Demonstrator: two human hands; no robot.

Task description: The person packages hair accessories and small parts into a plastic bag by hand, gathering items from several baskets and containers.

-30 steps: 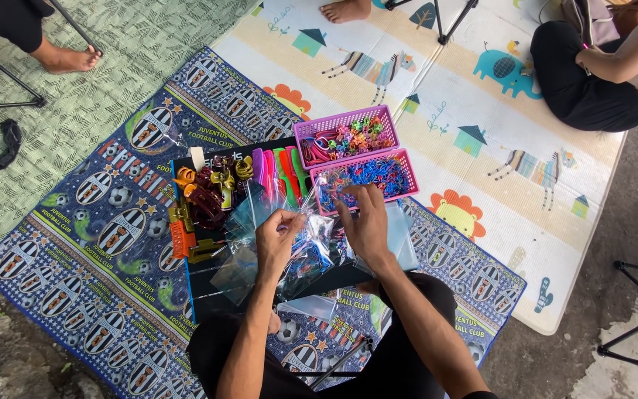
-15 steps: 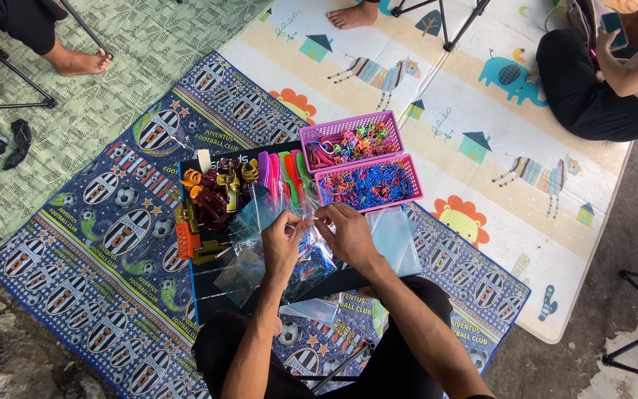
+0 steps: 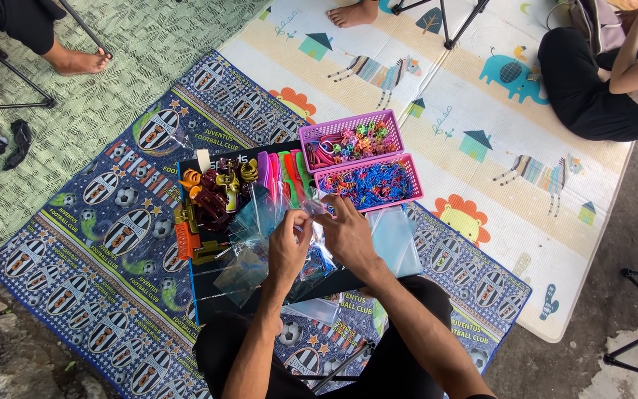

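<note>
Just below the lower pink basket (image 3: 369, 184), my fingers (image 3: 306, 220) are pinched together on the mouth of a small clear plastic bag (image 3: 311, 247). My left hand (image 3: 288, 247) grips one edge and my right hand (image 3: 347, 235) grips the other, the two hands nearly touching. The bag hangs between them over a black board (image 3: 208, 284), with more clear bags (image 3: 249, 244) lying loose left of it. The lower basket holds small blue and red bands; a second pink basket (image 3: 348, 139) touching it above holds mixed coloured clips. Left of the baskets lie bright combs (image 3: 282, 171), then brown and gold hair claws (image 3: 212, 196). Everything rests on a patterned blue mat (image 3: 112, 244).
</note>
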